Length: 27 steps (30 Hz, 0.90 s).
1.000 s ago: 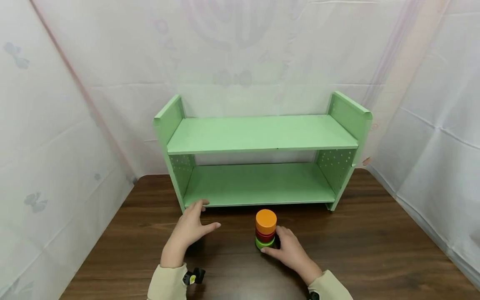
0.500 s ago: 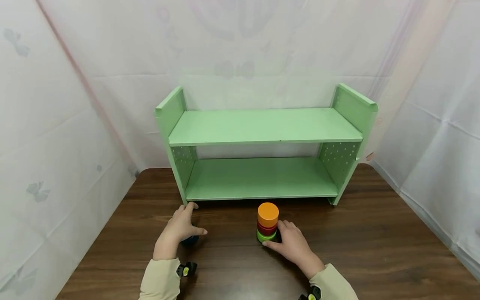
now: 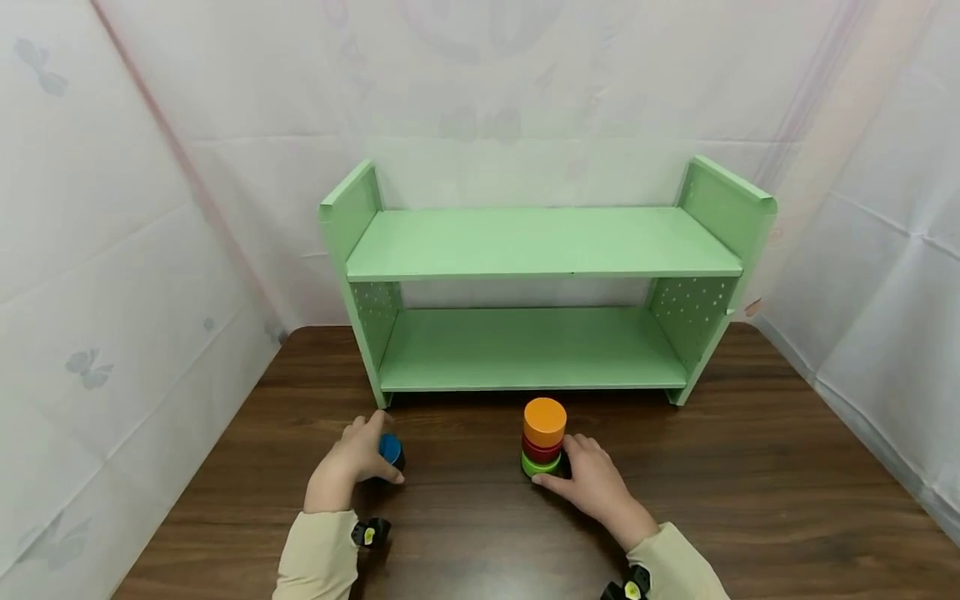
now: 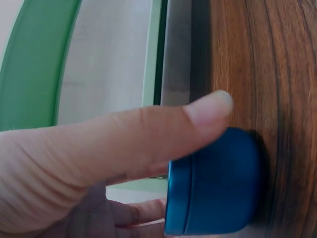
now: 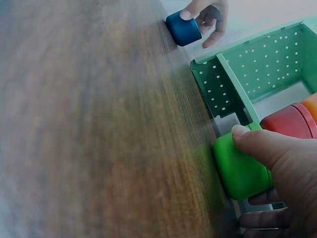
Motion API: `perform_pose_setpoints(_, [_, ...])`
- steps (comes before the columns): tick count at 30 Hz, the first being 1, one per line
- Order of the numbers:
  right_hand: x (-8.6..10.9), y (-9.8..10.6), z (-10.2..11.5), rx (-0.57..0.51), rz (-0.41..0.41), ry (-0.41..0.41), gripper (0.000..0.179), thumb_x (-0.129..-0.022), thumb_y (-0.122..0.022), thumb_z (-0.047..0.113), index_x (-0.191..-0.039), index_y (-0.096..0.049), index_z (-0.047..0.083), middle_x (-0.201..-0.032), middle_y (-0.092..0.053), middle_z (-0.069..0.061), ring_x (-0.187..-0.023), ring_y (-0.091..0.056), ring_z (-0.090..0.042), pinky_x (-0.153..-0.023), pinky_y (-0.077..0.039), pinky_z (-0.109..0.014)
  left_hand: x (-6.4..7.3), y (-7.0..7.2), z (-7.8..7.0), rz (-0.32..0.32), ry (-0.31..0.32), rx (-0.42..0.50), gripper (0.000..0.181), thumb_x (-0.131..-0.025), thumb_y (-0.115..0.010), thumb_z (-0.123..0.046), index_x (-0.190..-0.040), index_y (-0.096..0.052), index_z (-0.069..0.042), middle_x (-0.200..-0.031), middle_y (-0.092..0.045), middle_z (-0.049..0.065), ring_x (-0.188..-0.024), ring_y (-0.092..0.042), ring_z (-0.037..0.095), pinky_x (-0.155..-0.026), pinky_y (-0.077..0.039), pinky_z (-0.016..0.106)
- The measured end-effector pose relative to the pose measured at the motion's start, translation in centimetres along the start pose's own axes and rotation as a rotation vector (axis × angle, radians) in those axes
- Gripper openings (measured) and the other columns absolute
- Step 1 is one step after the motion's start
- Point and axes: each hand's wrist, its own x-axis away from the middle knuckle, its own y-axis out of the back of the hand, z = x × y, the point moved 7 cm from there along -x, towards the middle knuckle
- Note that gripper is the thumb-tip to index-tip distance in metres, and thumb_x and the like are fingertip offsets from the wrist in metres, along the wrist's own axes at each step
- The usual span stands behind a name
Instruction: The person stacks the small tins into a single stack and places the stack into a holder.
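Observation:
A small blue tin (image 3: 391,447) stands on the table at the left, with my left hand (image 3: 348,461) around its top. In the left wrist view the thumb (image 4: 163,126) reaches past the near side of the blue tin (image 4: 215,183); the other fingers are partly hidden behind its lid. My right hand (image 3: 597,482) grips the green tin (image 3: 534,465) at the bottom of a stack. Thumb and fingers lie on opposite sides of the green tin (image 5: 242,166). Above it sit a red tin (image 3: 542,451) and an orange tin (image 3: 545,421).
Behind the hands stands a light green two-tier shelf (image 3: 540,242) with perforated side panels. The dark wooden table (image 3: 480,517) extends in front of it. A pale printed cloth (image 3: 180,275) hangs at the back and sides.
My left hand has moved down and in over the blue tin, which now shows between thumb and fingers. The right hand stays at the stack. The head view has shifted a little.

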Motion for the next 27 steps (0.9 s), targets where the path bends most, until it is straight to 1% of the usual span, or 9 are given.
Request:
perform_pose_setpoints(5, [0.5,-0.2,-0.6,-0.013,0.011,-0.023,0.060,-0.074,-0.079,0.041,-0.116,-0.060,0.001,-0.108,-0.063,-0.012,-0.106,-0.058,-0.032,-0.096,-0.043,-0.054,0.0,-0.7,0.8,0.043,0.054,-0.001,0.086,-0.061,-0.090,-0.016,-0.130,-0.043,0.002,-0.125,-0.044,0.031,-0.114,-0.043,0.049,-0.086,-0.043,0.062])
perform_pose_setpoints(8, [0.9,-0.2,-0.9,-0.019,0.017,-0.030,0.061,-0.075,-0.079,0.043,-0.116,-0.060,0.001,-0.110,-0.063,-0.012,-0.107,-0.057,-0.033,-0.094,-0.043,-0.054,0.0,-1.0,1.2,0.060,0.071,0.005,0.085,-0.061,-0.090,-0.013,-0.130,-0.043,0.003,-0.125,-0.046,0.030,-0.112,-0.045,0.048,-0.085,-0.045,0.060])
perform_pose_setpoints(11, [1.2,-0.1,-1.0,-0.022,0.014,-0.032,0.062,-0.074,-0.078,0.044,-0.117,-0.060,0.002,-0.111,-0.062,-0.012,-0.107,-0.057,-0.033,-0.093,-0.044,-0.054,0.0,-1.2,1.3,0.073,0.069,0.012,0.084,-0.061,-0.089,-0.010,-0.129,-0.044,0.005,-0.123,-0.050,0.029,-0.111,-0.049,0.046,-0.086,-0.045,0.059])
perform_pose_setpoints(14, [1.3,0.0,-1.0,-0.012,0.009,-0.030,0.062,-0.074,-0.079,0.045,-0.115,-0.061,0.002,-0.107,-0.062,-0.010,-0.103,-0.057,-0.029,-0.090,-0.045,-0.052,0.0,-1.4,1.5,0.092,0.068,0.023,0.087,-0.062,-0.088,-0.009,-0.132,-0.041,0.009,-0.124,-0.051,0.032,-0.111,-0.051,0.046,-0.089,-0.045,0.059])
perform_pose_setpoints(16, [1.2,0.0,-0.9,-0.010,0.006,-0.023,0.061,-0.073,-0.079,0.045,-0.114,-0.061,0.003,-0.106,-0.062,-0.008,-0.101,-0.057,-0.027,-0.089,-0.046,-0.051,0.0,-1.3,1.6,0.099,0.063,0.028,0.089,-0.063,-0.088,-0.009,-0.134,-0.039,0.011,-0.126,-0.049,0.035,-0.113,-0.050,0.048,-0.090,-0.044,0.059])
perform_pose_setpoints(18, [0.9,-0.1,-0.6,-0.014,0.003,-0.006,0.062,-0.074,-0.078,0.046,-0.115,-0.061,0.003,-0.106,-0.062,-0.008,-0.101,-0.057,-0.026,-0.088,-0.047,-0.050,0.1,-1.0,2.0,0.094,0.061,0.032,0.091,-0.064,-0.087,-0.009,-0.136,-0.037,0.013,-0.129,-0.047,0.036,-0.115,-0.048,0.049,-0.092,-0.042,0.060])
perform_pose_setpoints(23, [0.0,-0.6,0.1,-0.040,0.011,0.042,0.064,-0.075,-0.076,0.049,-0.115,-0.060,0.003,-0.107,-0.061,-0.008,-0.101,-0.055,-0.025,-0.088,-0.047,-0.048,0.1,-0.2,2.8,0.083,0.051,0.045,0.086,-0.065,-0.087,-0.011,-0.134,-0.040,0.012,-0.128,-0.047,0.036,-0.115,-0.048,0.049,-0.090,-0.043,0.060])
perform_pose_setpoints(27, [0.0,-0.3,-0.2,-0.027,-0.004,0.033,0.063,-0.074,-0.077,0.048,-0.114,-0.060,0.003,-0.106,-0.061,-0.007,-0.100,-0.055,-0.024,-0.087,-0.047,-0.047,-0.3,-0.3,2.5,0.083,0.025,0.065,0.086,-0.064,-0.088,-0.014,-0.133,-0.042,0.011,-0.128,-0.048,0.035,-0.114,-0.049,0.047,-0.090,-0.044,0.059])
